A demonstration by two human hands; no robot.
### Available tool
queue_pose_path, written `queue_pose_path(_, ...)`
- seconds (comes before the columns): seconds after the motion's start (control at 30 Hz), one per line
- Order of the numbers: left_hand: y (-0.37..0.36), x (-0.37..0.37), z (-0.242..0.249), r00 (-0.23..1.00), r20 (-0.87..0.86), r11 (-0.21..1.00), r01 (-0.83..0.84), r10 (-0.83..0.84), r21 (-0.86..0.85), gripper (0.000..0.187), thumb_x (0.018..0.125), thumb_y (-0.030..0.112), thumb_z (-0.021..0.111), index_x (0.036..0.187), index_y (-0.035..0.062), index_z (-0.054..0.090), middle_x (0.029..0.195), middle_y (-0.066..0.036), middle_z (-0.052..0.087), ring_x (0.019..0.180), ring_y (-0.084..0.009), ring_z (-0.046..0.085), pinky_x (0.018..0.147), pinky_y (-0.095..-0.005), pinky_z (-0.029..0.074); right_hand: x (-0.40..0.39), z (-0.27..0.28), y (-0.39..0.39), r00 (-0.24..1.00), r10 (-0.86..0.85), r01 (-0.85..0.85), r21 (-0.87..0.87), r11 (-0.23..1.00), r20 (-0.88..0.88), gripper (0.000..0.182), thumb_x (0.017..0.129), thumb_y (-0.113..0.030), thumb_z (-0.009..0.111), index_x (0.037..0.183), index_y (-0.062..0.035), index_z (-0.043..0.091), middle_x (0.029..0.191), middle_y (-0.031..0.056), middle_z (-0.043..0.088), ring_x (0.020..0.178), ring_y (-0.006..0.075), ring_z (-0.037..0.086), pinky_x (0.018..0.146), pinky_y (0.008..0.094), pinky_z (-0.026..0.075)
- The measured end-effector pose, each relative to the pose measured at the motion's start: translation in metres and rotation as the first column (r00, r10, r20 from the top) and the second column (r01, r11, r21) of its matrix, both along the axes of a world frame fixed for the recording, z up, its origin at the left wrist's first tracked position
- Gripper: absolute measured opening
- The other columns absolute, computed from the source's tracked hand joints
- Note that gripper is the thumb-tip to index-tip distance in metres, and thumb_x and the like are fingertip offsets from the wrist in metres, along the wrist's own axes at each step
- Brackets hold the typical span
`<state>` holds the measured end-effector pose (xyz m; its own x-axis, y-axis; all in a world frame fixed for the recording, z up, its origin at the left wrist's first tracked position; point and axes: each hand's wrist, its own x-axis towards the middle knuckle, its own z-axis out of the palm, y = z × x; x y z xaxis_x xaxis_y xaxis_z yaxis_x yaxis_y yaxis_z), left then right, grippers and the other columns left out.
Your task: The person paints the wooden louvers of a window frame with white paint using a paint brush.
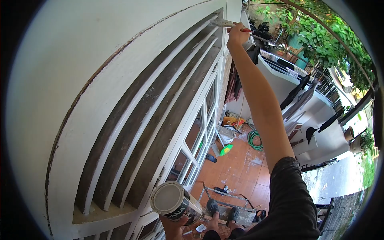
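My right hand [238, 35] reaches far up and is closed around a paintbrush [225, 24] with a red-tipped handle. The bristles touch the upper end of the white-edged louver slats [138, 105], which are dark grey-brown between their white edges. Low in the view, my left hand [174, 229] grips a paint can [191, 211] from below and the side. The can's top faces me, pale with paint, and its dark label shows part of a brand name. It is held close to the lower frame of the slats.
My feet in dark slippers stand on a raised plank [245, 216] above the orange tiled floor [208, 176]. Below lie a green broom [226, 150], a coiled green hose [254, 140] and loose footwear. White-framed windows [188, 154] run beneath the slats. Clothes hang at right.
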<state>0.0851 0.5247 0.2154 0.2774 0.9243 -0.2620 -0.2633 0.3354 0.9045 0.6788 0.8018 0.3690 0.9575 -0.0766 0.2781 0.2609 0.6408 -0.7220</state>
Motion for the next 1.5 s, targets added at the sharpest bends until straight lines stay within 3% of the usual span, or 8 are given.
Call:
queue_pose_path(0.17, 0.002, -0.001, -0.014, 0.999, 0.021, 1.0, -0.028, 0.028, -0.001, 0.111, 0.042, 0.014, 0.095, 0.136, -0.0001, 0.037, 0.119, -0.012, 0.056, 0.107, -0.023, 0.059, 0.094, -0.0374, 0.051, 0.009, -0.012, -0.001, 0.953, 0.297, -0.287, 0.149, 0.946, -0.055, 0.028, 0.088, -0.012, 0.046, 0.083, 0.0085, 0.065, 0.056, 0.012, 0.058, 0.042, 0.0175, 0.05, 0.04, 0.0272, 0.036)
queue_pose_path(0.4, 0.004, 0.005, -0.013, 0.999, 0.028, 1.0, -0.022, 0.022, -0.021, 0.111, 0.043, 0.014, 0.095, 0.136, -0.0002, 0.037, 0.12, -0.012, 0.056, 0.108, -0.0234, 0.059, 0.095, -0.038, 0.051, 0.013, -0.037, -0.008, 0.855, 0.509, -0.483, 0.205, 0.851, -0.1, 0.03, 0.089, -0.015, 0.045, 0.09, 0.0074, 0.065, 0.055, 0.0096, 0.055, 0.044, 0.017, 0.051, 0.042, 0.0254, 0.036)
queue_pose_path(0.5, 0.004, 0.012, -0.006, 1.0, 0.021, 0.999, -0.022, 0.022, -0.04, 0.111, 0.044, 0.016, 0.095, 0.136, -0.0003, 0.037, 0.12, -0.013, 0.055, 0.108, -0.0236, 0.058, 0.096, -0.0381, 0.05, 0.005, -0.035, -0.011, 0.861, 0.498, -0.445, 0.322, 0.836, -0.103, 0.03, 0.09, -0.017, 0.046, 0.091, 0.0071, 0.065, 0.056, 0.01, 0.056, 0.046, 0.0174, 0.052, 0.043, 0.0246, 0.036)
queue_pose_path(0.63, 0.006, 0.006, -0.02, 0.999, -0.024, 1.0, 0.025, -0.025, 0.01, 0.11, 0.046, 0.02, 0.096, 0.136, -0.0004, 0.037, 0.12, -0.013, 0.055, 0.109, -0.024, 0.058, 0.099, -0.0388, 0.048, -0.005, -0.034, -0.005, 0.892, 0.439, -0.405, 0.241, 0.882, -0.11, 0.03, 0.09, -0.019, 0.049, 0.092, 0.0057, 0.065, 0.056, 0.0089, 0.057, 0.047, 0.0175, 0.053, 0.043, 0.0256, 0.035)
queue_pose_path(0.9, 0.005, -0.007, -0.037, 0.988, -0.103, 0.994, 0.11, -0.112, -0.025, 0.112, 0.046, 0.019, 0.096, 0.137, -0.0002, 0.035, 0.121, -0.013, 0.054, 0.112, -0.0239, 0.056, 0.099, -0.0395, 0.048, -0.036, -0.033, -0.028, 0.809, 0.585, -0.545, 0.306, 0.781, -0.053, 0.031, 0.091, -0.021, 0.049, 0.088, 0.0045, 0.066, 0.052, 0.0063, 0.052, 0.045, 0.016, 0.05, 0.042, 0.0251, 0.032)
queue_pose_path(1.23, 0.001, -0.003, -0.033, 0.997, -0.02, 0.997, 0.073, -0.073, 0.02, 0.111, 0.046, 0.016, 0.096, 0.139, 0.0007, 0.036, 0.123, -0.012, 0.056, 0.113, -0.0229, 0.057, 0.099, -0.0398, 0.047, 0.024, -0.033, -0.004, 0.931, 0.351, -0.337, 0.137, 0.932, -0.103, 0.032, 0.095, -0.021, 0.049, 0.091, 0.0049, 0.067, 0.063, 0.0105, 0.063, 0.049, 0.0179, 0.057, 0.046, 0.0255, 0.044)
queue_pose_path(1.37, 0.004, -0.014, -0.066, 0.99, -0.087, 0.941, 0.136, -0.114, 0.311, 0.11, 0.047, 0.016, 0.095, 0.139, -0.0003, 0.036, 0.121, -0.012, 0.056, 0.113, -0.0238, 0.056, 0.099, -0.0393, 0.047, 0.052, -0.018, 0.023, 0.971, 0.238, -0.236, 0.119, 0.964, 0.004, 0.031, 0.094, -0.02, 0.051, 0.09, 0.0065, 0.066, 0.063, 0.0142, 0.065, 0.05, 0.0201, 0.061, 0.046, 0.0269, 0.044)
queue_pose_path(1.5, 0.006, 0.001, -0.041, 0.994, -0.033, 0.975, 0.106, -0.102, 0.194, 0.106, 0.05, 0.015, 0.093, 0.139, 0.0005, 0.038, 0.123, -0.013, 0.057, 0.115, -0.0253, 0.056, 0.1, -0.0409, 0.046, 0.044, -0.001, 0.026, 0.998, 0.063, -0.064, 0.027, 0.998, 0.016, 0.033, 0.094, -0.024, 0.056, 0.09, 0.0074, 0.066, 0.066, 0.0158, 0.068, 0.055, 0.0217, 0.066, 0.054, 0.0303, 0.052)
